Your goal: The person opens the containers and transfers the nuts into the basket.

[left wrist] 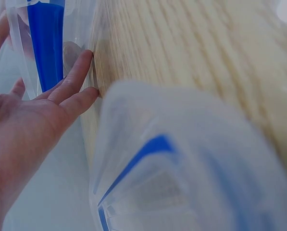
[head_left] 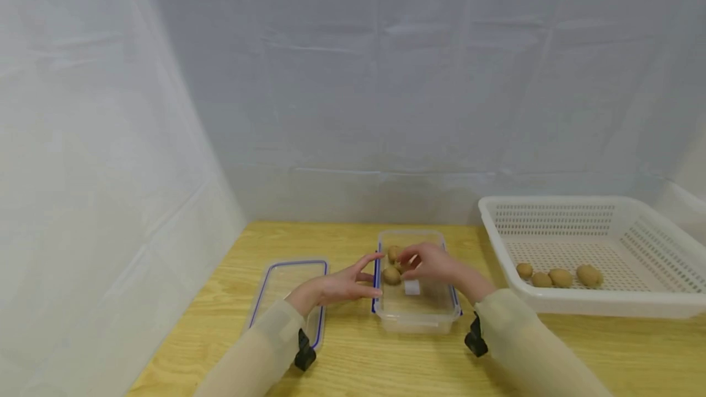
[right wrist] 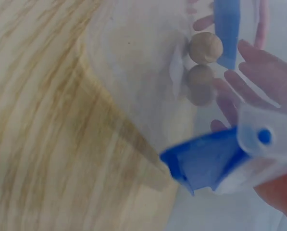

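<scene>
A clear plastic food container with blue side latches stands on the table, and several small potatoes lie at its left side. My right hand reaches into it, fingers loosely bent beside the potatoes. In the right wrist view, through the hazy wall, the fingers are spread near a potato, with no grip showing. My left hand is at the container's left side, its thumb and fingers apart. The left wrist view shows its fingertips by the wall below a blue latch.
The container's lid, edged in blue, lies on the wooden table to the left, partly under the left arm. At right stands a white slotted basket with several potatoes. A white sheet hangs behind the table.
</scene>
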### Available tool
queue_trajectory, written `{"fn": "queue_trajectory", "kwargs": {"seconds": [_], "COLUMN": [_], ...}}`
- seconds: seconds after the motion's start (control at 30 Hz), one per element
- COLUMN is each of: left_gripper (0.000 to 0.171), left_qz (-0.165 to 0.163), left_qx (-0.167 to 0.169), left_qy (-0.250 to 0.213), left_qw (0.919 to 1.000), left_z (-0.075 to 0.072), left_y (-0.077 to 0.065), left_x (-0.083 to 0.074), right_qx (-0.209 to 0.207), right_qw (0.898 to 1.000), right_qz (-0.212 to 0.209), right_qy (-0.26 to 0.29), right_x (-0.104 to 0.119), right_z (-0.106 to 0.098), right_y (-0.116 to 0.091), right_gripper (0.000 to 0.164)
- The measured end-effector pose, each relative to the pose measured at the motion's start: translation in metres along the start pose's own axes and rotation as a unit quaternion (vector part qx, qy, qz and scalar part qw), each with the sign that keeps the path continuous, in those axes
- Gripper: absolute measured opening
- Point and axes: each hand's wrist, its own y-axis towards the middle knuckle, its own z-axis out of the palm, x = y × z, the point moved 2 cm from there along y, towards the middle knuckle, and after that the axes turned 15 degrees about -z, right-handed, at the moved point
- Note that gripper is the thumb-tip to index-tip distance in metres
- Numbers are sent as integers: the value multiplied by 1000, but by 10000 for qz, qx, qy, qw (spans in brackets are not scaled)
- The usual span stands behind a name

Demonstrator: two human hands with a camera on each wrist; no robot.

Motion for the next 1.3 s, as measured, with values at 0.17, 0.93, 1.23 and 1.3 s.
{"fn": "queue_trajectory", "kwargs": {"seconds": [0.17,0.93,1.23,1.3], "left_gripper": [82,80,80,80], "left_qz": [-5,14,24,34], "left_qx": [37,41,57,75], "left_qy": [-23,-130,-125,-125], "left_qw": [10000,9999,9999,9999], "left_z": [1,0,1,1], "left_y": [0,-1,-2,-2], "left_x": [1,1,1,1], "right_qx": [114,707,659,571], "right_qw": [9997,9966,9971,9977], "right_qz": [172,-75,85,159], "right_qy": [-135,-412,-377,-324], "right_x": [-1,1,2,3], "right_z": [9,23,24,23], "right_y": [3,7,6,4], "right_gripper": [37,33,33,34]}}
